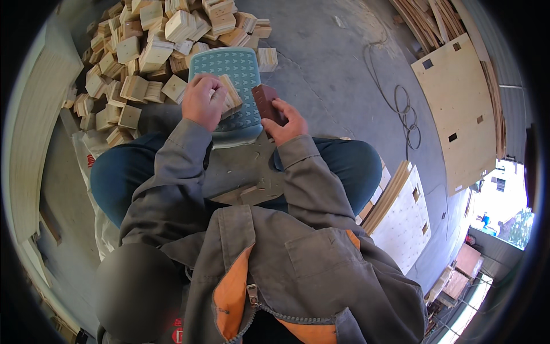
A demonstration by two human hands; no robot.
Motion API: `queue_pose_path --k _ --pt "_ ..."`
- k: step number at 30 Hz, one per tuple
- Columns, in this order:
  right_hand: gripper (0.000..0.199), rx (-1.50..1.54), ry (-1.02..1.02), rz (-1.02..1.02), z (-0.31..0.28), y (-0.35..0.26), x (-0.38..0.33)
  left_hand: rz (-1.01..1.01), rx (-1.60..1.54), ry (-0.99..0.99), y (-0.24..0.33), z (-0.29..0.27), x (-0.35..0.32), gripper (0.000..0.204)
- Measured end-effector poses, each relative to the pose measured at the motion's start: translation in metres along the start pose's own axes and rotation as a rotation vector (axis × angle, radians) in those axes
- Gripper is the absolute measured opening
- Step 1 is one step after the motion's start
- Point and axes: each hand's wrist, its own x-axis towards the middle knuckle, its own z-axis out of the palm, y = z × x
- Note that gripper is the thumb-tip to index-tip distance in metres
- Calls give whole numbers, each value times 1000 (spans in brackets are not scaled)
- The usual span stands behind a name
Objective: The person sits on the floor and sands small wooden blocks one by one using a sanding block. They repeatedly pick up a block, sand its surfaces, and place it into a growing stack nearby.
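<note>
While the left hand (201,100) clasps a pale layered wood block (229,94), right hand (285,121) gripping a dark reddish-brown sanding block (267,102).

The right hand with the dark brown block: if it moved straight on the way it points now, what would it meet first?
Probably the teal plastic stool. The right hand points up and slightly left, its dark brown block leading at the stool's edge; beyond lies the pile of wooden blocks. Depth is uncertain.

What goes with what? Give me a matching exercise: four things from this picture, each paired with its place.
1 wooden block
2 dark sanding block
3 pile of wood blocks
4 coiled cable

A on the floor to the right
B in the left hand
C beyond the blue stool
D in the right hand

Pairs: 1-B, 2-D, 3-C, 4-A
</note>
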Motion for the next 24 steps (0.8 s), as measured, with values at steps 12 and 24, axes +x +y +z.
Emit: queue_pose_path --k 12,24 --pt "62 -3 5 -38 8 -13 -2 250 33 -92 2 -24 -34 32" --pt "62 -38 5 -20 6 -4 -4 239 336 -133 8 5 -27 26"
